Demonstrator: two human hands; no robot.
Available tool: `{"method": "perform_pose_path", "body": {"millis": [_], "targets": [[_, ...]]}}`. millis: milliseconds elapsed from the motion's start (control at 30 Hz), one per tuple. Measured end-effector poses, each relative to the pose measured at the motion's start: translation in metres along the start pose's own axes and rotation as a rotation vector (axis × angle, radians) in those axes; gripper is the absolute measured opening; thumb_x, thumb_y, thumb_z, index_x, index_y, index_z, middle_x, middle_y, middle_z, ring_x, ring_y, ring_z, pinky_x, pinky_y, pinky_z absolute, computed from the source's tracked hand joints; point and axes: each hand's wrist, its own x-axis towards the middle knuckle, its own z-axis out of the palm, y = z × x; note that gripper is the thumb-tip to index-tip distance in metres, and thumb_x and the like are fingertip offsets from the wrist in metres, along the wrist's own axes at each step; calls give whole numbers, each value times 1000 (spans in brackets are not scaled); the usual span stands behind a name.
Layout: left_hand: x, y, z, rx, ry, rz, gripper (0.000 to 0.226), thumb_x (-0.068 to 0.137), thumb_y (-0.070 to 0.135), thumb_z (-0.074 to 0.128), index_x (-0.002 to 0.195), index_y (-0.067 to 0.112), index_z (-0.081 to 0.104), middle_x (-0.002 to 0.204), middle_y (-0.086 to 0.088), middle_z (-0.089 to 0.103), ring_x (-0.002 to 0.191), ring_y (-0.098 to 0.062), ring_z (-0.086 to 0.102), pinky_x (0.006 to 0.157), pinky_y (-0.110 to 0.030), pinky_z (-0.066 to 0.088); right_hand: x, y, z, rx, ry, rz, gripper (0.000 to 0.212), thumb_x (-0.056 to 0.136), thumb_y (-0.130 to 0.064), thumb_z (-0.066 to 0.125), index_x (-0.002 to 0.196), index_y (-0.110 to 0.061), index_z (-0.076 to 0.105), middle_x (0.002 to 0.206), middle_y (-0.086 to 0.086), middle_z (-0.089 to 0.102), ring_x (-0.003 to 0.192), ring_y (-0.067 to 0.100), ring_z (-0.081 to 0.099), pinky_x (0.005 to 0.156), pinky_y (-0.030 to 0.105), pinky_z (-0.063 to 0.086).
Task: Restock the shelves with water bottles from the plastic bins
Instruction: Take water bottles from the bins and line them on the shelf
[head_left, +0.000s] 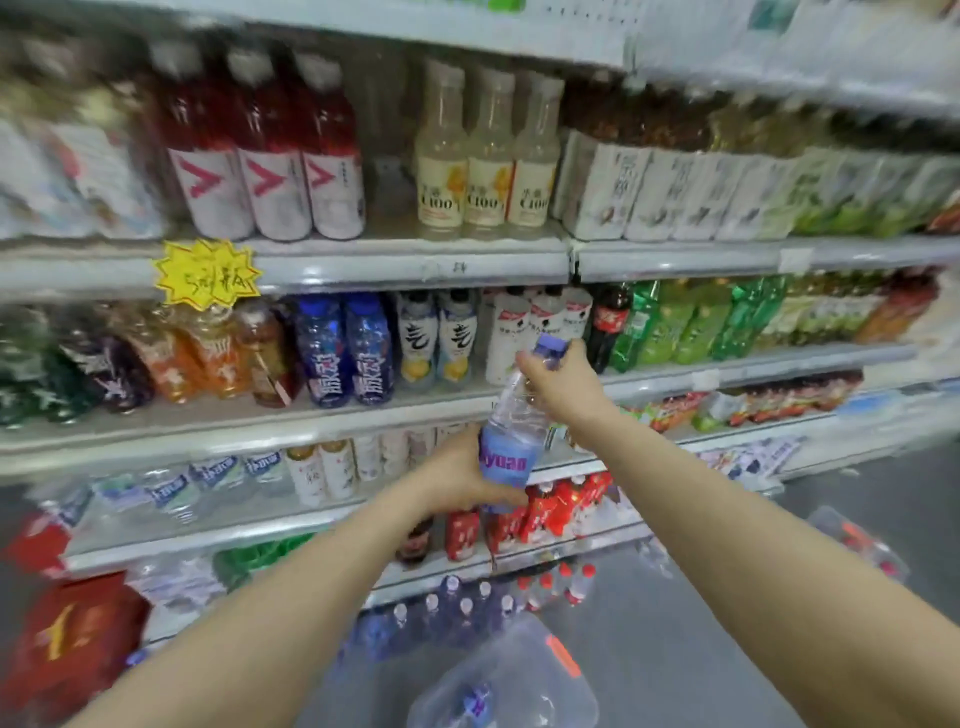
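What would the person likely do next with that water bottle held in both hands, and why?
Probably lower it toward the bottom of the shelving. The water bottle is held in mid-air, tilted, the left hand round its labelled base and the right hand near its cap. Bottles with similar bluish labels stand low down there, above the clear plastic bin, so that looks like its row.

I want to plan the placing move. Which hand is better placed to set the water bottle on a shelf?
Probably the right hand: it grips the water bottle near its cap, nearer the shelves. The left hand only holds the label end.
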Motion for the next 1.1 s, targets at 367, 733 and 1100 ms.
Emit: {"method": "perform_pose_path", "body": {"millis": [367,733,1100], "targets": [[-10,78,-256,768,452,154,46,84,34,68,126,21,55,122,-2,58,111,-22,56,94,-35,45,24,-251,-48,47,-112,-540,21,94,-29,63,109,-21,51,99,4,69,75,12,69,63,28,54],[7,109,-461,793,936,101,61,89,36,64,141,14,42,137,-11,51,124,-31,49,99,-42,43,77,-474,-11,145,48,-844,13,97,-33,56,104,-27,47,75,-10,65,68,11,59,68,33,48],[80,106,-494,612,767,46,79,93,38,59,149,1,17,135,-17,51,121,-32,50,90,-38,43,182,-484,63,93,-8,-721,37,100,-29,54,129,-11,39,107,12,63,83,18,64,84,34,56]]}}
